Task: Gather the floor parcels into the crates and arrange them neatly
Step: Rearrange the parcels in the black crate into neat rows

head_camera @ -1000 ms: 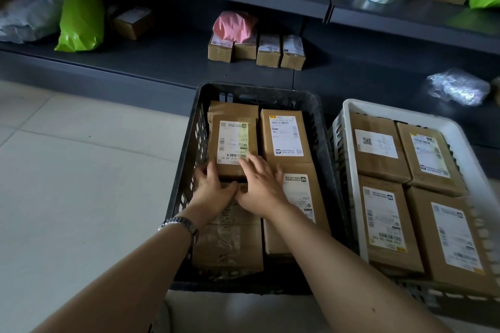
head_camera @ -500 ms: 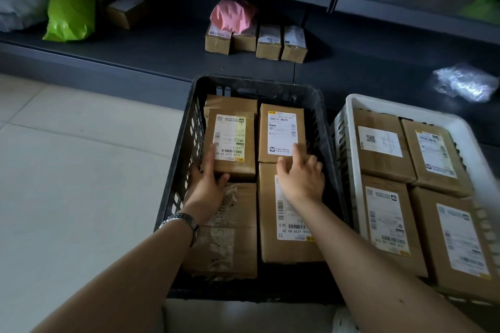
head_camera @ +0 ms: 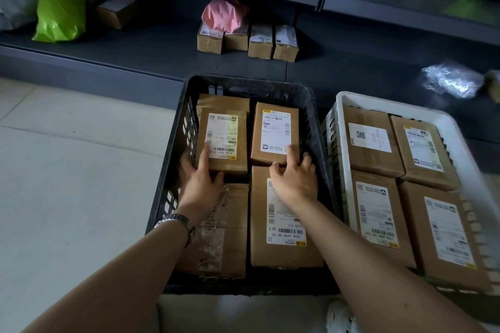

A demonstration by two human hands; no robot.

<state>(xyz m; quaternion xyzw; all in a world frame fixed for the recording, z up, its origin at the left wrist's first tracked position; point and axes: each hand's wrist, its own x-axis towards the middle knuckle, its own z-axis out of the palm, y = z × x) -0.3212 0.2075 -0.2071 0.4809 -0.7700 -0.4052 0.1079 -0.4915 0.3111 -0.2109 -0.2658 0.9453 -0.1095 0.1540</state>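
The step in hand is judged to be the tidying one: no parcel shows on the visible floor tiles, and both hands are inside the black crate [head_camera: 243,81]. The left hand [head_camera: 201,180] grasps the near end of the far-left box [head_camera: 224,135], with its thumb on the near face, one finger laid along the label and the others round the left side. That box lies on top of another box whose far edge peeks out behind it. The right hand [head_camera: 295,180] is released, its spread fingers pressing the near edge of the far-right box [head_camera: 274,131] while the palm rests on the near-right box [head_camera: 284,219]. The white crate [head_camera: 359,98] just beside already holds four boxes in a snug grid. The next move probably calls for nudging both far boxes square against the back wall, closing the gaps between rows without tipping the stacked one.
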